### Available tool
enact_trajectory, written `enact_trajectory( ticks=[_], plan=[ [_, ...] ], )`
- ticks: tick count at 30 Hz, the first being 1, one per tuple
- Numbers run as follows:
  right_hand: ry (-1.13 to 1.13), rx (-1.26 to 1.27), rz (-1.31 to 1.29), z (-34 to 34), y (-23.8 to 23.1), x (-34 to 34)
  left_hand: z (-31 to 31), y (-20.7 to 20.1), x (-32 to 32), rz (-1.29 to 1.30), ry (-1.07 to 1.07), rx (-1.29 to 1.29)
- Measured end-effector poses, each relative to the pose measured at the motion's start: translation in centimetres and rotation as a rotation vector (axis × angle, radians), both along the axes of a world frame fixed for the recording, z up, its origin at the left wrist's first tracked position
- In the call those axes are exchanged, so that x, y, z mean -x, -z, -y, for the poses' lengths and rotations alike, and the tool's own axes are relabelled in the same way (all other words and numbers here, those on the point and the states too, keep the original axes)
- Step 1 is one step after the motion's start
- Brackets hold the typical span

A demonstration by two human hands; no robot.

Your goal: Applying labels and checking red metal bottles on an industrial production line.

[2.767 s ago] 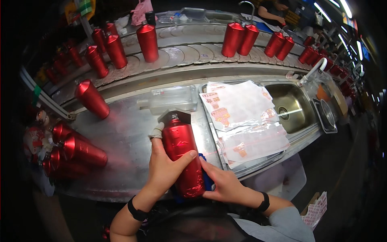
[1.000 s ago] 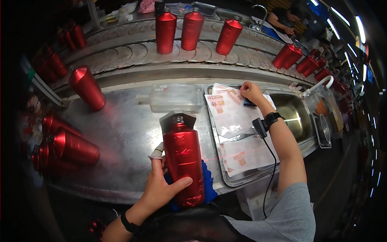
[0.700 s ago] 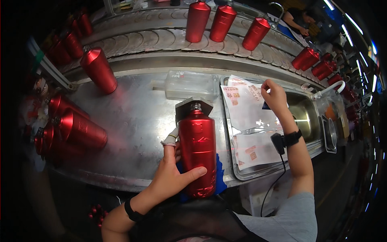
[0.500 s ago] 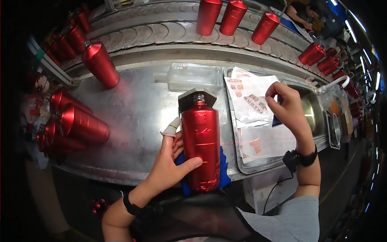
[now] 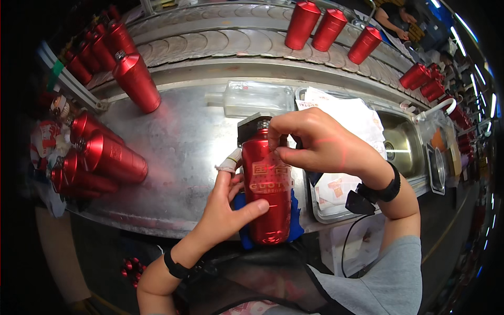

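A glossy red bottle (image 5: pixel 265 226) lies tilted in front of me, its clear threaded neck against a dark angled block (image 5: pixel 247 128) and its base on a blue cloth (image 5: pixel 297 218). My left hand (image 5: pixel 218 210) grips its left side, the thumb on the front and a white cover on one fingertip. Over the bottle's upper front hangs a thin see-through transfer film (image 5: pixel 270 177) with gold lettering. My right hand (image 5: pixel 320 142) pinches the film's upper edge just below the neck. Whether the film touches the bottle all over, I cannot tell.
Printed white sheets (image 5: pixel 362 118) lie in a metal tray (image 5: pixel 315 216) at the right, beside a sink (image 5: pixel 401 139). A clear glass bottle (image 5: pixel 257 98) lies behind the block. Several red bottles (image 5: pixel 113 157) stand or lie left; others ride the conveyor (image 5: pixel 210 47). A person (image 5: pixel 394 21) sits far right.
My right hand has come left from above the printed sheets to the bottle, bringing the film over its front. Bottles on the conveyor have shifted right. My left hand keeps its hold.
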State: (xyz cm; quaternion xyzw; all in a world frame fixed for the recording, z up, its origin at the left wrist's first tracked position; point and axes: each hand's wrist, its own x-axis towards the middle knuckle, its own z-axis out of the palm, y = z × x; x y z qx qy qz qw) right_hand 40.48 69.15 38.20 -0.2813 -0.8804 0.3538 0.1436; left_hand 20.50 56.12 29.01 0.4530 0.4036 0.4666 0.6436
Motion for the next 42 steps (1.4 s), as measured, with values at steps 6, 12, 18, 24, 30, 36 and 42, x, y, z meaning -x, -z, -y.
enact_trajectory(
  ticks=[6, 12, 18, 24, 30, 36, 42],
  plan=[
    [0.048, 0.114, -0.004, -0.2, 0.9, 0.9, -1.0, 1.0, -0.6, 0.137, -0.083, 0.113],
    [0.108, 0.108, -0.039, -0.2, 1.9, 0.9, -1.0, 1.4, -0.3, 0.212, -0.065, 0.139],
    [0.524, 0.277, -0.226, 2.2, 5.5, -0.4, -0.9, 1.6, 0.0, 0.266, -0.051, 0.138],
    [0.656, 0.682, -0.506, 5.2, 7.7, -0.2, -0.9, 0.4, 0.1, 0.243, -0.037, 0.172],
    [0.643, 0.603, -0.51, 5.3, 8.8, 0.2, -1.1, 1.5, 0.1, 0.158, -0.055, 0.142],
    [0.642, 0.586, -0.467, 5.3, 8.4, 0.4, -0.9, 1.7, 0.3, 0.171, -0.049, 0.13],
    [0.65, 0.618, -0.453, 5.1, 8.3, 0.6, -1.3, 1.1, 0.5, 0.182, -0.062, 0.145]
  ],
)
